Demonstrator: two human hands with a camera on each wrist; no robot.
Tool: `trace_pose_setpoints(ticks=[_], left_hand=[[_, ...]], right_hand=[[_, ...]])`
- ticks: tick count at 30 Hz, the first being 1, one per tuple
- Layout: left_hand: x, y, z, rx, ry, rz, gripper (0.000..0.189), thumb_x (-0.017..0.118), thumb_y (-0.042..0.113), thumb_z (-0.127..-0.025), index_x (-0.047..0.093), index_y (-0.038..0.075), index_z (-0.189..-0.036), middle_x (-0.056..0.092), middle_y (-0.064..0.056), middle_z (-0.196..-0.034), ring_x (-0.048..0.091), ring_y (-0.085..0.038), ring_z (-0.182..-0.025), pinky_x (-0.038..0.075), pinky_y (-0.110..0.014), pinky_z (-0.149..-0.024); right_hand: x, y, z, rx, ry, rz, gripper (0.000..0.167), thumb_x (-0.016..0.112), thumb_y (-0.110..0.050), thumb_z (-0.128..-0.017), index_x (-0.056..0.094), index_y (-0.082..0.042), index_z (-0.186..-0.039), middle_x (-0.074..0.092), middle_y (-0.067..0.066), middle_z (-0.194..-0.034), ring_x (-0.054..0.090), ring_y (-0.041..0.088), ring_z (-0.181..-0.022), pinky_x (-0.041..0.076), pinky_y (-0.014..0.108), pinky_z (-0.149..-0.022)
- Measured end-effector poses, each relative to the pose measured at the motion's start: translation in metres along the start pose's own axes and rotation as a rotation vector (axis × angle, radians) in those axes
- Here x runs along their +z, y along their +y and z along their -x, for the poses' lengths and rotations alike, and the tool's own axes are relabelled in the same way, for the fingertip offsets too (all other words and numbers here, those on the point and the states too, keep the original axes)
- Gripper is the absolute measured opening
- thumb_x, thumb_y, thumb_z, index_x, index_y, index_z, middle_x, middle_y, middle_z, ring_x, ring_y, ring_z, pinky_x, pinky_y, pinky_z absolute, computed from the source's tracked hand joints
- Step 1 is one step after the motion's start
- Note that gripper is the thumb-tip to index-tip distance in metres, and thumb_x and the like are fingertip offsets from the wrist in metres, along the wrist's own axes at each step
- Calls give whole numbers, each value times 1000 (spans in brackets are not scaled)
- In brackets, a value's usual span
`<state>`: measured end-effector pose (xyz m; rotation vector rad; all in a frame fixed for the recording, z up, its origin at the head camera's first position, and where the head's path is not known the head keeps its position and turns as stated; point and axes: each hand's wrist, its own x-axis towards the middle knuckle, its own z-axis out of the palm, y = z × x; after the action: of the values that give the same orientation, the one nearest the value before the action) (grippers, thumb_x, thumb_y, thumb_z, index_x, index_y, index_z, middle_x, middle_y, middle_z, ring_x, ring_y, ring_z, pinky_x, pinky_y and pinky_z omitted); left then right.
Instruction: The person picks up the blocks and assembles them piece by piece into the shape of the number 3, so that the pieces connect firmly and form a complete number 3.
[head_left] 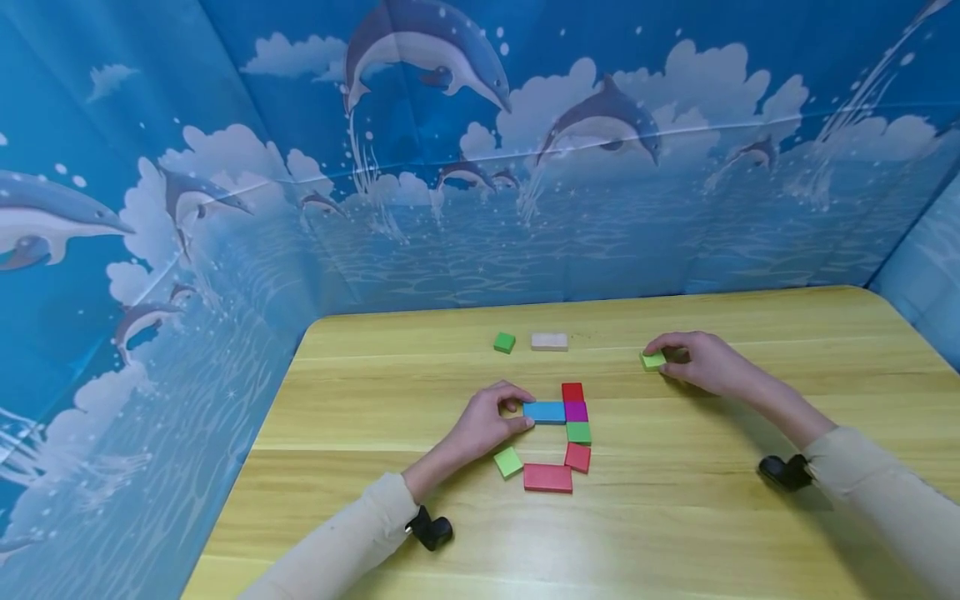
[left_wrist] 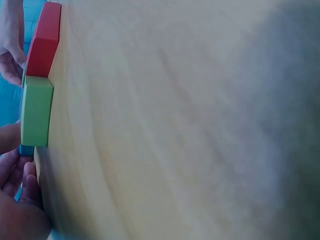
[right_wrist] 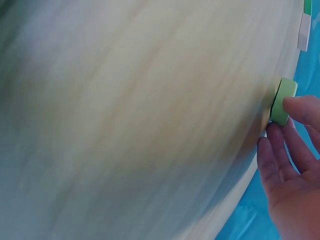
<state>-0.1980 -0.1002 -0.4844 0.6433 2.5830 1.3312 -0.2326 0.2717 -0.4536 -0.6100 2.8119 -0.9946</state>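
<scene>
My left hand (head_left: 487, 423) holds the left end of a blue block (head_left: 545, 412) between thumb and fingers. The blue block's right end meets a purple block (head_left: 576, 412), with a red block (head_left: 572, 392) above it and a green block (head_left: 578, 432) below. Further down lie a small red block (head_left: 577, 457), a longer red block (head_left: 547, 477) and a tilted light green block (head_left: 507, 462), the last near my left wrist. Off to the right, my right hand (head_left: 705, 362) pinches another light green block (head_left: 651, 361), seen at the tabletop in the right wrist view.
Toward the back of the wooden table (head_left: 420, 358) lie a small green block (head_left: 504, 342) and a pale pinkish block (head_left: 549, 342). A blue curtain (head_left: 480, 225) printed with dolphins hangs behind the table and along its sides.
</scene>
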Motion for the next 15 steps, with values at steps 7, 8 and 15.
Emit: trace_pose_setpoints(ticks=[7,8,15], left_hand=[[1,-1,-2,-4,2,5,26,77,13,-87,72,14,-112,62,5,-100,53,-13,-90,46,-26,-78],[1,-1,-2,-4,3,4,25,77,14,-87,72,14,-112,62,5,-100,53,-13,-91,46,-26,-78],[1,-2,-2,-4,6,-2,25,77,13,-87,72,14,-111,61,5,-99,53,-14,-90,45,-26,-78]], right_hand=[[6,-6,-4,-10,-18,-36,31,65,1,-92,67,-7,-121,62,19,-121,63,35,-105,54,38,-80],[7,-7,-5,-10,-20,-43,31,64,1,-92,67,-7,-122,62,19,-122,63,35,-105,54,38,-80],[18,-16,-10,-31,-35,-76,30,64,-1,-93,66,-8,-122,61,18,-124,61,35,-109,53,45,-86]])
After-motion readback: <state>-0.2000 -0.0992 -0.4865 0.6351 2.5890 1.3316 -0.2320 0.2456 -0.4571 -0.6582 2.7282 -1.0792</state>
